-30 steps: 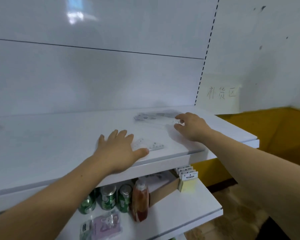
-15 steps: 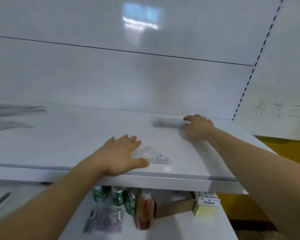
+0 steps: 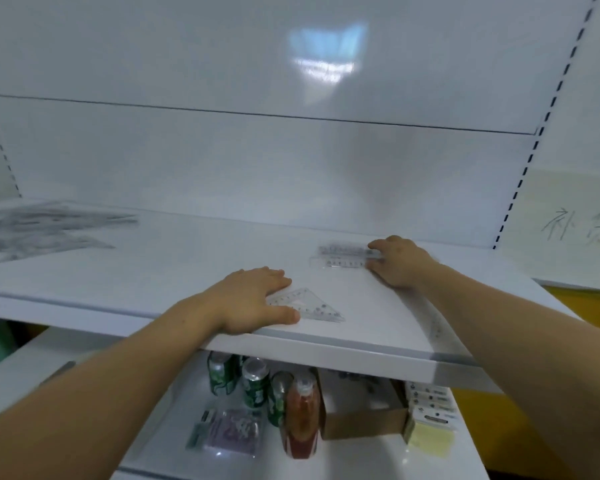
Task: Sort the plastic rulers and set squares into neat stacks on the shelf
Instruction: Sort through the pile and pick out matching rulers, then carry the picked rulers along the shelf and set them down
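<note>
Right hand [image 3: 400, 266] has drawn rulers [image 3: 343, 256] nearer set square [image 3: 309, 306].

Bright, flat, cool indoor light; the whites go blue-grey. Window-shaped glare patch high on the back panel [image 3: 326, 60]. Only faint soft shadows under the left hand [image 3: 252, 299] and right hand [image 3: 402, 265] on the shelf [image 3: 187, 271]; the lower shelf [image 3: 361, 455] underneath is dimmer. Motion blur all over: loose pile [image 3: 42, 230] far left smeared into grey streaks, rulers [image 3: 343, 256] by the right hand ghosted, set square [image 3: 309, 304] somewhat sharper. Wide-angle lens bows the shelf edge and the slotted upright [image 3: 535, 150] at right.
</note>
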